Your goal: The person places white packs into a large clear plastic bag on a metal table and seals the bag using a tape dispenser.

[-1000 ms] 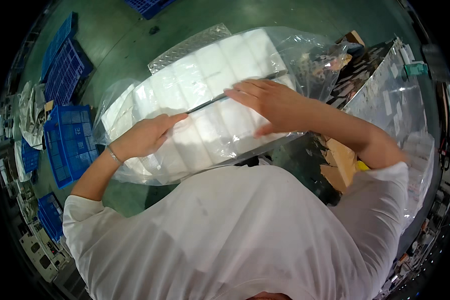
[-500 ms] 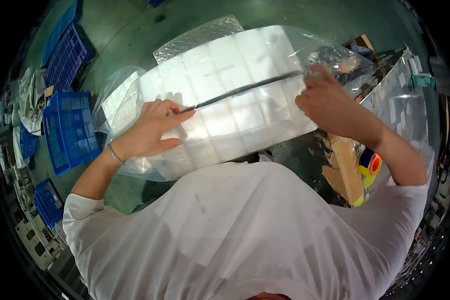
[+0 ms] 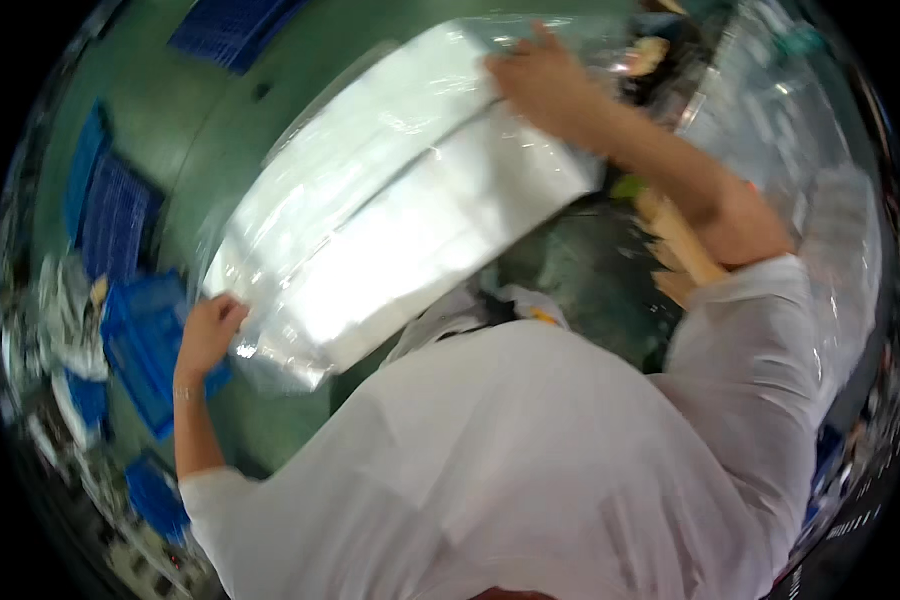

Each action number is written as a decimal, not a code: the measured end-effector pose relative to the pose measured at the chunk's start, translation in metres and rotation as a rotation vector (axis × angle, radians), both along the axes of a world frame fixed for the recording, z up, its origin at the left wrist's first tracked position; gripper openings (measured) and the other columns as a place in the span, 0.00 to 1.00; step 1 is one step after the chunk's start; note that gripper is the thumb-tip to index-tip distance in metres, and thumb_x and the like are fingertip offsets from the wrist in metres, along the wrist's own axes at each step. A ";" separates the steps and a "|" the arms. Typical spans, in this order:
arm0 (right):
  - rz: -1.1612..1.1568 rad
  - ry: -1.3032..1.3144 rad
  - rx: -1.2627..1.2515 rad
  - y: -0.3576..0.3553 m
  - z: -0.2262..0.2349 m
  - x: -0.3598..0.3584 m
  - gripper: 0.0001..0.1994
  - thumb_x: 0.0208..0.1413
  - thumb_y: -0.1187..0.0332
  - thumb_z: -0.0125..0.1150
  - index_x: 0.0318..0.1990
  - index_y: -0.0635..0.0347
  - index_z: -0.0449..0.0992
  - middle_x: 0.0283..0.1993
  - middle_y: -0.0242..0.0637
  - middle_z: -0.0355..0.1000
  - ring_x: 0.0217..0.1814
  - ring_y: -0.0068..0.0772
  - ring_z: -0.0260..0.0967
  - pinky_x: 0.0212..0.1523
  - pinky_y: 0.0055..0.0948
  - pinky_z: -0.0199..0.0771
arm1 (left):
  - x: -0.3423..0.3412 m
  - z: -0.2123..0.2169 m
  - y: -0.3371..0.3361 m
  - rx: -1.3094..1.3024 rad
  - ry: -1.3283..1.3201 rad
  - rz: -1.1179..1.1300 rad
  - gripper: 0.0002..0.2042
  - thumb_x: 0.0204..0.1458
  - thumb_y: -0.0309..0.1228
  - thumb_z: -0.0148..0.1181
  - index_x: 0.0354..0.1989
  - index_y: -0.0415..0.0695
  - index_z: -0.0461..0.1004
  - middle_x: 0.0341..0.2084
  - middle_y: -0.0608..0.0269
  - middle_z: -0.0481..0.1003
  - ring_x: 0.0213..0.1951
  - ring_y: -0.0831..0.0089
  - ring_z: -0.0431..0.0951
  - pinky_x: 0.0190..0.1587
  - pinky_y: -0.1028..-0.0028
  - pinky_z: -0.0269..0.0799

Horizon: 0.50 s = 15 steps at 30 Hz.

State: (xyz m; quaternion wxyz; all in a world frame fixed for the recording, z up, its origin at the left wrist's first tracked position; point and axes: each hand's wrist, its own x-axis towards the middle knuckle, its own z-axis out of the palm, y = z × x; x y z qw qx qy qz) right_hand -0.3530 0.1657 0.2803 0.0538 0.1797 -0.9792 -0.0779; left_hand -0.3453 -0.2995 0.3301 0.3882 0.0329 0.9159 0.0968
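A large clear plastic bag full of white blocks (image 3: 400, 210) stretches across the upper middle of the view, tilted so its right end sits higher. My left hand (image 3: 208, 330) grips its lower left end, fingers curled on the plastic. At the upper right end my right hand (image 3: 545, 80) presses on the bag with its fingers spread. The bag hangs in front of my white-shirted chest, above a green floor.
Blue plastic crates (image 3: 120, 215) stand on the green floor (image 3: 185, 100) at the left, with more blue trays (image 3: 232, 25) at the top. Clear plastic-wrapped goods (image 3: 820, 160) and brown cardboard (image 3: 685, 250) lie to the right.
My hands have slid apart to the two ends of the bag: the left down and leftward, the right up and to the far end. The bag has tilted and sits more to the left.
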 end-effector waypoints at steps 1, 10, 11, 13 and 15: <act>-0.025 0.088 0.155 0.000 0.003 0.008 0.18 0.43 0.69 0.56 0.45 0.54 0.66 0.43 0.37 0.67 0.54 0.37 0.60 0.60 0.52 0.43 | 0.006 -0.006 0.013 -0.042 0.314 -0.251 0.13 0.48 0.34 0.56 0.38 0.39 0.71 0.36 0.56 0.73 0.36 0.65 0.71 0.41 0.66 0.63; -1.050 0.875 -0.559 0.171 -0.023 0.195 0.16 0.43 0.70 0.56 0.40 0.67 0.68 0.39 0.49 0.67 0.45 0.48 0.64 0.46 0.40 0.63 | 0.033 -0.038 0.141 0.293 0.435 -0.041 0.13 0.46 0.27 0.57 0.41 0.38 0.68 0.33 0.60 0.66 0.31 0.71 0.65 0.38 0.75 0.61; -1.279 0.634 -0.516 0.211 -0.048 0.222 0.18 0.43 0.69 0.59 0.41 0.70 0.65 0.42 0.51 0.64 0.46 0.50 0.61 0.47 0.39 0.62 | 0.023 -0.043 0.137 0.440 0.488 -0.141 0.07 0.46 0.24 0.56 0.33 0.37 0.69 0.28 0.63 0.63 0.28 0.75 0.62 0.31 0.77 0.60; -1.387 0.546 -0.284 0.269 -0.094 0.256 0.25 0.43 0.57 0.58 0.42 0.71 0.66 0.40 0.53 0.67 0.44 0.51 0.64 0.46 0.41 0.64 | 0.005 -0.056 0.130 0.601 0.522 -0.207 0.05 0.46 0.23 0.55 0.31 0.36 0.67 0.26 0.61 0.63 0.28 0.71 0.63 0.32 0.74 0.61; -1.465 0.071 -0.434 0.287 -0.097 0.260 0.27 0.42 0.53 0.58 0.42 0.70 0.67 0.40 0.53 0.69 0.45 0.50 0.67 0.45 0.41 0.65 | 0.007 -0.066 0.113 0.607 0.765 -0.394 0.03 0.47 0.21 0.51 0.29 0.35 0.66 0.25 0.56 0.63 0.29 0.63 0.65 0.34 0.70 0.63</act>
